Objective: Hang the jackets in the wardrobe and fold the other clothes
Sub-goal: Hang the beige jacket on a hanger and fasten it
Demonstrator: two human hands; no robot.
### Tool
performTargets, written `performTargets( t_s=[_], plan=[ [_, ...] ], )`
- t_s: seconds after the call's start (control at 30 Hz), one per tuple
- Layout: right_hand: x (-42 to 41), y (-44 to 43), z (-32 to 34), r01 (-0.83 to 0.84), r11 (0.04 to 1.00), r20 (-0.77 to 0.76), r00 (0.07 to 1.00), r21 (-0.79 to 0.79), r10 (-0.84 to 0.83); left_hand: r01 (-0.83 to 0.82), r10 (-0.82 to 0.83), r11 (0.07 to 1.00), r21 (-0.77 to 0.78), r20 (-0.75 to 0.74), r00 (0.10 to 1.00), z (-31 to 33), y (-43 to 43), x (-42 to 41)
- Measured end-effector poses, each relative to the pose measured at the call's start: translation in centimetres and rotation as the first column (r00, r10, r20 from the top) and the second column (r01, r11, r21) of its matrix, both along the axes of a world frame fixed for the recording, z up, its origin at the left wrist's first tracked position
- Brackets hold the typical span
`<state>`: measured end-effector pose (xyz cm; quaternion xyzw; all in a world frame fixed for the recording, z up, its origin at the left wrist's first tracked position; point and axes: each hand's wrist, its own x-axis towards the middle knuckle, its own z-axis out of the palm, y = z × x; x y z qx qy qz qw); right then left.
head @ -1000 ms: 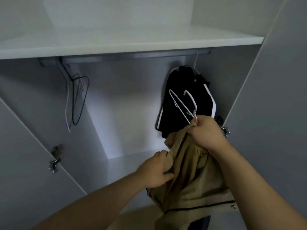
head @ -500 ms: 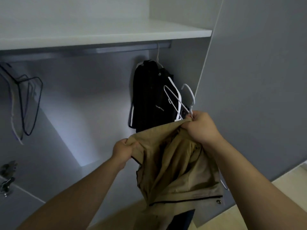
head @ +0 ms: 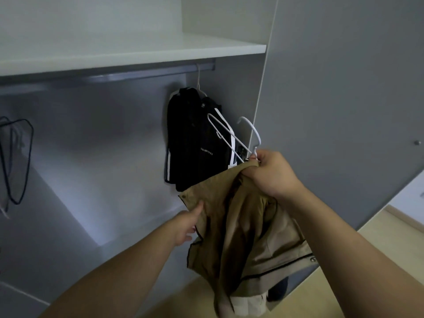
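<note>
Item 1. Tan jacket [head: 241,221]: lower centre of the frame, held up in front of the open wardrobe, off the rail. Fabric bunched and hanging in folds; dark piping and a snap stud show near its lower right edge; a paler lining shows at the bottom.

Item 2. White hanger [head: 252,128]: wire type, just above the tan jacket's collar, hook uppermost and free of the rail. One shoulder loop sticks out up and to the left, across the front of the black jacket.

Item 3. Right hand [head: 273,173]: centre right. Fingers [head: 263,157] curled, gripping the collar of the tan jacket together with the neck of the white hanger.

Item 4. Left hand [head: 185,223]: lower centre, left of the tan jacket. Thumb lies on top of the jacket's front edge with the other fingers beneath it, pinching the cloth.

Item 5. Black jacket [head: 195,143]: centre, white side stripes, small white lettering. Hangs from the rail [head: 110,76] at its right end, on its own hanger.

Item 6. Empty hangers [head: 20,161]: far left edge, dark and pale wire, hanging.

Item 7. Shelf [head: 137,51]: white, directly above the rail.

Item 8. Wardrobe door [head: 344,111]: grey, fills the right side. Pale floor [head: 390,237] below it.
</note>
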<state>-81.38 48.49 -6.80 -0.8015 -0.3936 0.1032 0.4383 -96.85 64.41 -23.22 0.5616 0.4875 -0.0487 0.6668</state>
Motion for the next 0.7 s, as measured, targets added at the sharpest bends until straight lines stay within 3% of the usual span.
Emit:
performTargets(
  t_s=[0.13,0.2,0.33,0.53,0.6,0.7],
  plan=[
    [0.0,-0.6,0.2,0.091,0.995,0.007,0.996,0.046,-0.092,0.226,-0.240,0.969,0.103,0.159,0.958,-1.0,-2.6,1.0],
    [0.2,-1.2,0.2,0.114,0.991,-0.002,0.993,0.074,-0.114,0.282,-0.316,0.937,0.204,0.155,0.936,-1.1,-2.7,1.8],
    [0.8,-2.5,0.3,0.159,0.983,-0.037,0.987,0.087,-0.156,0.216,-0.253,0.936,0.278,0.106,0.962,-0.2,-1.9,2.8],
    [1.9,-5.5,-0.6,0.245,0.969,-0.054,0.968,0.026,-0.244,0.112,-0.204,0.949,0.293,0.303,0.931,5.2,0.1,3.7],
    [2.4,-6.4,-1.2,0.277,0.961,-0.057,0.960,0.024,-0.275,0.272,-0.396,0.880,0.389,0.285,0.873,7.8,0.6,3.9],
    [2.9,-7.6,-2.3,0.339,0.941,-0.043,0.940,0.021,-0.338,0.549,-0.707,0.593,0.589,0.055,0.705,10.7,1.0,3.8]
  ],
)
